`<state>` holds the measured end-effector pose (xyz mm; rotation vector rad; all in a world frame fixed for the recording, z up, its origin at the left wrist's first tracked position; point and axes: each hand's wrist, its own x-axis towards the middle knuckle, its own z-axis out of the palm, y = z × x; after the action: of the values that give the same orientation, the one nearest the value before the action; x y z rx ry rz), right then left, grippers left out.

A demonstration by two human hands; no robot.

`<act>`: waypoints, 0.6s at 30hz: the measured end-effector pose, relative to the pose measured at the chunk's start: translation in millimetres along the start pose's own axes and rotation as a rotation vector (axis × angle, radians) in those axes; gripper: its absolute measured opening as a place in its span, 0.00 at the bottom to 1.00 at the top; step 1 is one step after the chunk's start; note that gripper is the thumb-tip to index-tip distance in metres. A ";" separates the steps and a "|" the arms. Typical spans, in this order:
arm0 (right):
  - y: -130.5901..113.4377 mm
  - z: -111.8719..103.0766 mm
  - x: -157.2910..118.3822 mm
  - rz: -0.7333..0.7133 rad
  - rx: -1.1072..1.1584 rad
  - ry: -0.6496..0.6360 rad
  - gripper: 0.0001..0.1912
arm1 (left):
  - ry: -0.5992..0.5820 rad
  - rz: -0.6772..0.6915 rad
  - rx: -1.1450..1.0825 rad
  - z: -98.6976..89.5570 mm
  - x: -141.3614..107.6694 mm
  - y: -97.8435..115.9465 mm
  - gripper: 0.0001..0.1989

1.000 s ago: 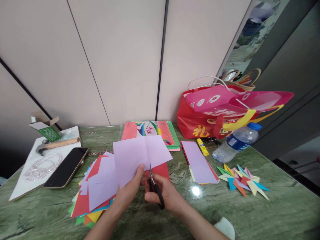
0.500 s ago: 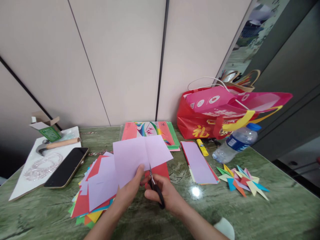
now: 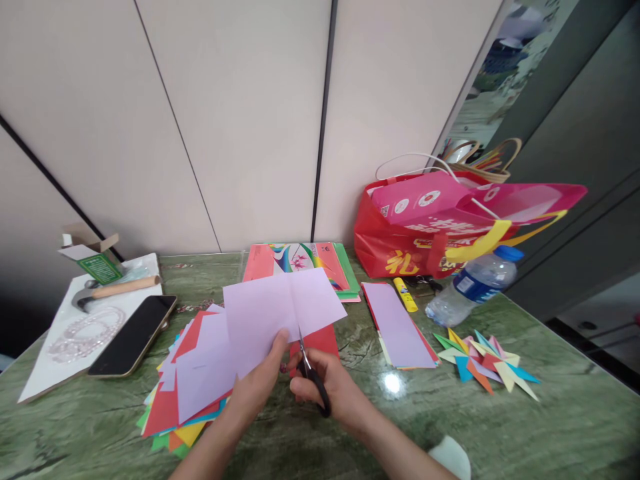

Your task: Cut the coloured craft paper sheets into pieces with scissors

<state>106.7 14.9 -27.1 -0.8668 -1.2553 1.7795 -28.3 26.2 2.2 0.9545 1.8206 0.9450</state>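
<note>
A sheet of lilac paper point(image 3: 260, 310) with a crease down its middle is held up over the table. My left hand point(image 3: 273, 363) pinches its lower edge, thumb on top. My right hand point(image 3: 327, 383) grips black-handled scissors point(image 3: 306, 360), whose blades meet the paper's near edge at the crease. Under the lilac sheet lies a piece of red paper point(image 3: 325, 341), partly covered. To the left, a messy pile of coloured paper point(image 3: 200, 387) lies close to my left forearm.
Paper strips point(image 3: 400, 327), a yellow glue stick point(image 3: 405, 295), a water bottle point(image 3: 473, 287) and folded paper stars point(image 3: 485, 360) lie right. Behind are a paper pack point(image 3: 260, 257) and red bag point(image 3: 390, 233). Left are a phone point(image 3: 133, 337), hammer point(image 3: 125, 287) and small box point(image 3: 103, 263).
The lilac sheet has shifted very slightly, its left side a little outward. Both hands and the scissors stay in nearly the same place.
</note>
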 end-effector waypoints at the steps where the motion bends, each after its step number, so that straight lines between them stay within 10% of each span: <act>1: -0.6 0.3 -0.1 -0.001 0.002 -0.001 0.21 | 0.002 -0.003 -0.001 0.2 -0.4 0.7 0.20; 18: -6.3 1.3 -0.2 -0.086 -0.004 -0.001 0.22 | -0.041 -0.039 0.101 1.0 -10.4 15.9 0.19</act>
<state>107.0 15.4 -20.7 -0.8025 -1.2785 1.7101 -20.1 24.0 19.2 0.9893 1.8604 0.8099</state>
